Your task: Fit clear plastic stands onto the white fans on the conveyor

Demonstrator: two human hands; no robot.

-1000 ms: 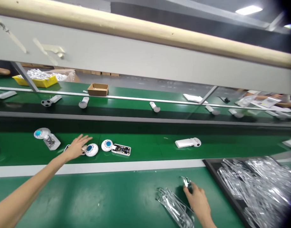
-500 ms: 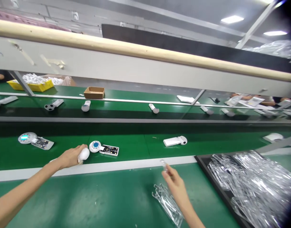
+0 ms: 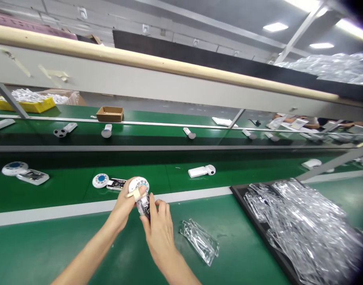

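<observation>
White device (image 3: 135, 183) in left hand (image 3: 124, 202)

Pieces (image 3: 306, 225) in tray (image 3: 264, 233) at your right, pile (image 3: 201, 240) left of it on bench (image 3: 229, 253), belt (image 3: 157, 172) ahead, box (image 3: 109, 117) beyond

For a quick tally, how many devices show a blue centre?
3: the far-left device, the middle device beside the left hand, and the held device, in that hand and the right hand. Others may be hidden.
</observation>
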